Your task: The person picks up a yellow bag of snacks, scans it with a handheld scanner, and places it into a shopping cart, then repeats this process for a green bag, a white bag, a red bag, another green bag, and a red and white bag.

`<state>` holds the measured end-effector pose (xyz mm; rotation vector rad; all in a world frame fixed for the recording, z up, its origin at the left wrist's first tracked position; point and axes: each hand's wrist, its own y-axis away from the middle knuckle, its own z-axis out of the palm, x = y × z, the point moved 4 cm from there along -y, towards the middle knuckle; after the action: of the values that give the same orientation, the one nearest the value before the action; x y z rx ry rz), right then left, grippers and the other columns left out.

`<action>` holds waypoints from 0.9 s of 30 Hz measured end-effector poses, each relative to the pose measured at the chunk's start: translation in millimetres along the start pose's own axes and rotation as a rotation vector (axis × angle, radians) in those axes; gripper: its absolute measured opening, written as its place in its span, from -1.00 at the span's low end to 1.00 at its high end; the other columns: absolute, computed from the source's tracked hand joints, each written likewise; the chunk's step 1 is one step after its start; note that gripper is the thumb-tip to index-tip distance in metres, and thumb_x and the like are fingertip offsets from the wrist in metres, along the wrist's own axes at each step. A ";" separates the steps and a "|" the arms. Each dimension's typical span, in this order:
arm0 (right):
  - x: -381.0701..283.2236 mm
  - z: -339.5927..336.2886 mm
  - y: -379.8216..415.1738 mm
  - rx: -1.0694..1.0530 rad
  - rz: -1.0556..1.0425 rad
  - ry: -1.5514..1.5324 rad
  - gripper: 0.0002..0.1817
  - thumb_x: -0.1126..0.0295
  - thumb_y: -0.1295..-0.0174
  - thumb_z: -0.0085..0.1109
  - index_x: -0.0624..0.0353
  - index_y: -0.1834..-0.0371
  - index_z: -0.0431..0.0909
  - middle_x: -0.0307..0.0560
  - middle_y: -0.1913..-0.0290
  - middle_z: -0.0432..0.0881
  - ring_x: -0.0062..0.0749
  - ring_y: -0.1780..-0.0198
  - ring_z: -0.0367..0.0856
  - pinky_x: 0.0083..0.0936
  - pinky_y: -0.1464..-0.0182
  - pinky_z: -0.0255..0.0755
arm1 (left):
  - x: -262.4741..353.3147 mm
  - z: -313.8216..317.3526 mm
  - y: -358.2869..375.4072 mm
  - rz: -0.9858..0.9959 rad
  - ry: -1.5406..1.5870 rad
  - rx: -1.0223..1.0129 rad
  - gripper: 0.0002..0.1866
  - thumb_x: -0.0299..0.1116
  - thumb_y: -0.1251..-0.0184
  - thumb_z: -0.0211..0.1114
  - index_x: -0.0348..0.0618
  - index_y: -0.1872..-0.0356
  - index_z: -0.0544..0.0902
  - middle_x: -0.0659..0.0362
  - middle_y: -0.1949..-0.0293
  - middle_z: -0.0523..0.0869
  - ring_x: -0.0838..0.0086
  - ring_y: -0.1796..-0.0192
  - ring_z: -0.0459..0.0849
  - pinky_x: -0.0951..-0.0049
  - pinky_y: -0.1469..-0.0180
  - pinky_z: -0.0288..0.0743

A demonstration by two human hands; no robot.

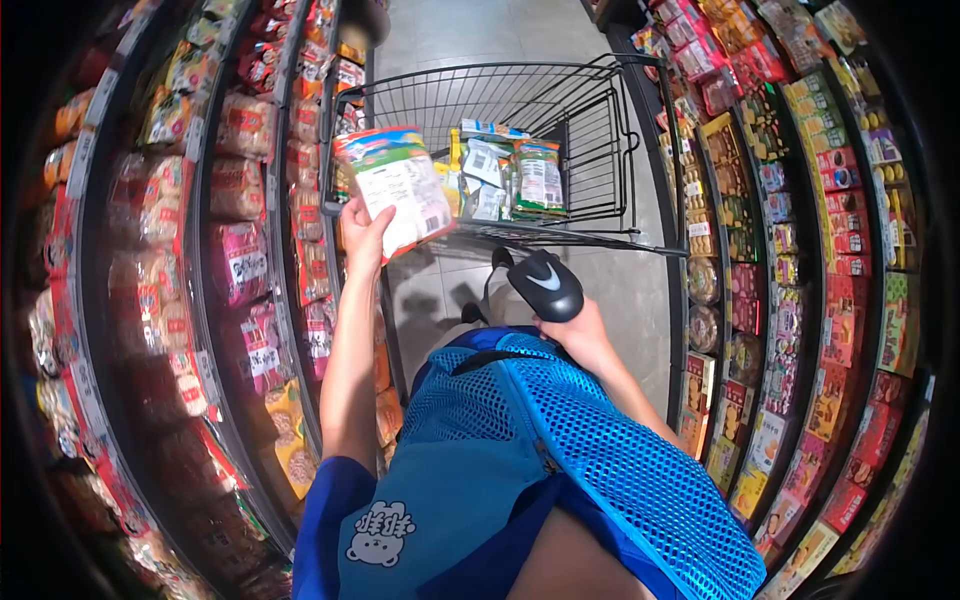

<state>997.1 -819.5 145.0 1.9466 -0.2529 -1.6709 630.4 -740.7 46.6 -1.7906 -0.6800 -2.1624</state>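
My left hand (366,232) grips a printed food packet (398,188) by its lower edge, thumb over the front. The packet has a colourful top band and a white panel with a barcode, and it is raised beside the near left corner of a black wire shopping cart (600,150). Close to my waist, my right hand (572,318) is wrapped round a black handheld barcode scanner (546,284); its head points forward toward the cart. Several packets lie inside the cart, among them a green-and-white bag (539,177) and white-labelled packs (486,172).
Shelves of bagged goods (240,185) run along my left side. Boxed and packaged snacks (830,380) line the shelves on my right. Grey tiled floor (440,30) stretches between them, with the cart standing across the aisle ahead of me.
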 end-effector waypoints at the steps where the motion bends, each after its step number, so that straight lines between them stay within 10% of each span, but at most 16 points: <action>1: 6.0 -8.7 1.2 0.032 -0.013 0.006 -0.71 0.62 0.03 0.30 0.32 0.17 0.60 -0.10 0.31 0.72 -0.50 0.32 0.65 -0.51 0.22 0.54 | -11.0 10.6 -12.0 -0.067 0.009 0.014 -0.38 -0.60 -0.22 0.38 -0.35 -0.26 0.26 -0.07 -0.07 0.65 0.33 -0.09 0.66 0.39 -0.11 0.56; 12: 3.1 -84.0 -42.3 0.215 0.196 0.123 -0.60 0.51 0.04 0.38 0.34 0.07 0.59 0.04 0.19 0.74 -0.40 0.12 0.69 -0.45 0.01 0.53 | -48.3 134.1 -139.7 -0.170 -0.596 -0.529 -0.67 -0.43 -0.32 0.33 -0.30 -0.07 0.57 0.05 0.05 0.74 0.50 0.01 0.69 0.49 -0.03 0.52; 19: -6.0 -110.1 -75.8 0.235 0.273 0.067 -0.58 0.54 0.04 0.36 0.32 0.03 0.59 0.03 0.17 0.74 -0.42 0.08 0.68 -0.48 -0.04 0.50 | -43.5 216.5 -168.6 0.445 -1.197 -0.551 -0.55 -0.36 -0.21 0.35 -0.09 -0.16 0.54 0.02 -0.01 0.70 0.05 -0.05 0.65 0.16 -0.07 0.51; 24: -4.4 -125.4 -80.3 0.272 0.307 0.046 -0.59 0.55 0.04 0.34 0.33 0.04 0.59 0.01 0.18 0.74 -0.46 0.08 0.67 -0.49 -0.04 0.50 | -58.4 274.7 -202.0 0.641 -1.263 -0.756 -0.50 -0.35 -0.20 0.33 -0.10 -0.20 0.51 0.04 -0.11 0.65 0.12 -0.20 0.56 -0.01 -0.30 0.31; 27: 15.2 -127.0 -82.2 0.294 0.298 -0.013 -0.59 0.56 0.04 0.34 0.32 0.04 0.59 0.01 0.17 0.74 -0.48 0.07 0.66 -0.49 -0.04 0.50 | -60.0 301.8 -224.1 0.816 -1.374 -0.519 -0.47 -0.35 -0.22 0.32 -0.12 -0.25 0.47 0.01 -0.25 0.54 0.13 -0.33 0.45 -0.06 -0.43 0.14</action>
<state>1104.4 -722.5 98.1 1.9848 -0.7924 -1.5152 794.6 -402.7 -14.0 -2.9381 0.4834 -0.3895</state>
